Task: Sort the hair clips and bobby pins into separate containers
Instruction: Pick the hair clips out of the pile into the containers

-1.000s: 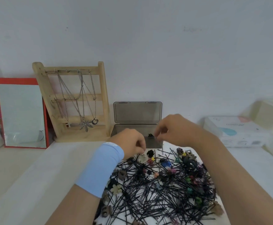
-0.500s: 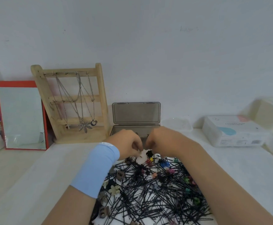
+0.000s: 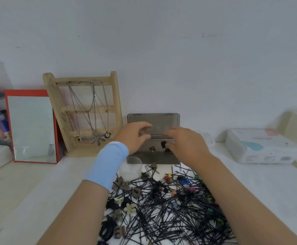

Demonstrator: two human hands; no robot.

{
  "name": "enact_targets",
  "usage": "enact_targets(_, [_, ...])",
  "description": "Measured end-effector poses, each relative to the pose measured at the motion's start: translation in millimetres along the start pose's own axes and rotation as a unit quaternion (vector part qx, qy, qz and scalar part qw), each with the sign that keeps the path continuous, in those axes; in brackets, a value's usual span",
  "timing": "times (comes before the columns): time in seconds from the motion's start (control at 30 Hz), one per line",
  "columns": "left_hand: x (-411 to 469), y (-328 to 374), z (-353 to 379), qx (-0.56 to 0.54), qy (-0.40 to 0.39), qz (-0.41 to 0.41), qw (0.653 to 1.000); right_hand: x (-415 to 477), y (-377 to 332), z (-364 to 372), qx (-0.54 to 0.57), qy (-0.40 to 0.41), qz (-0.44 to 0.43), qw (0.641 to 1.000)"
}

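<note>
A heap of black bobby pins (image 3: pixel 163 211) mixed with small coloured hair clips (image 3: pixel 130 208) lies on a white sheet in front of me. Behind it stands a grey plastic box (image 3: pixel 159 160) with its lid (image 3: pixel 172 119) propped upright; a brown clip (image 3: pixel 152 149) and a black clip (image 3: pixel 163 144) are inside. My left hand (image 3: pixel 135 137) hovers over the box's left part with fingers loosely spread, holding nothing. My right hand (image 3: pixel 184 144) hovers over the right part, its fingertips just beside the black clip. A small clear round cup (image 3: pixel 130 167) sits by my left wrist.
A wooden jewellery stand (image 3: pixel 84 110) with hanging necklaces and a red-framed mirror (image 3: pixel 31 126) lean on the wall at the left. A white packet box (image 3: pixel 257 147) and pale containers (image 3: pixel 296 121) are at the right. A clear tub (image 3: pixel 208 138) sits behind my right hand.
Both hands rose from the near edge of the pile to above the grey box, and their fingers spread apart. Clips now lie in the box.
</note>
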State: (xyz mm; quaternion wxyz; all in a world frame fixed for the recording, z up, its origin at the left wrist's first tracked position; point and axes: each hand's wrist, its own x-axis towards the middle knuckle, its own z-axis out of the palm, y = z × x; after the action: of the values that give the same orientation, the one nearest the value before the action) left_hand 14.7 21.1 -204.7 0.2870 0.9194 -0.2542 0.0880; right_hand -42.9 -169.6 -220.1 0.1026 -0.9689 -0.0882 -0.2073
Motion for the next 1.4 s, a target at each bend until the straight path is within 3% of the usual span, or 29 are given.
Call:
enact_targets(0.1, [-14,-23,-18,-0.006,0.026,-0.028,0.999,-2,-4,6,0.007,-0.002,-0.058,0.998])
enact_targets(0.2, [-33,-45,-31,0.033,-0.029,-0.089,0.995,-1,-16,10,-0.017,0.01,-0.154,0.988])
enact_targets(0.27, [-40,-53,-32,0.069,-0.056,-0.115,0.989,-1,-23,13,-0.041,-0.026,-0.185,0.982])
enact_targets(0.5, [-40,-63,-33,0.081,-0.075,-0.15,0.982,0,-43,24,-0.114,-0.154,-0.177,0.965])
enact_targets(0.57, [-43,-67,-30,0.104,-0.123,-0.168,0.972,0,-44,25,-0.138,-0.179,-0.174,0.958])
enact_targets(0.63, [-45,-70,-24,0.13,-0.172,-0.183,0.959,-2,-46,26,-0.16,-0.191,-0.186,0.95])
enact_targets(0.77, [-48,-71,-23,0.121,-0.158,-0.204,0.958,-7,-46,27,-0.159,-0.177,-0.185,0.953])
enact_targets(0.87, [-48,-68,-36,0.08,-0.124,-0.211,0.966,-5,-41,19,-0.087,-0.15,-0.156,0.972])
enact_targets(1.07, [-39,-42,-39,-0.065,0.074,-0.106,0.989,-1,-24,4,0.135,-0.081,-0.033,0.987])
enact_targets(1.2, [-32,-24,-7,-0.096,0.067,-0.076,0.99,-4,-20,5,0.294,-0.052,0.038,0.954])
enact_targets(1.4, [-29,-20,11,-0.07,0.034,-0.046,0.996,-2,-10,-2,0.308,-0.076,0.016,0.948])
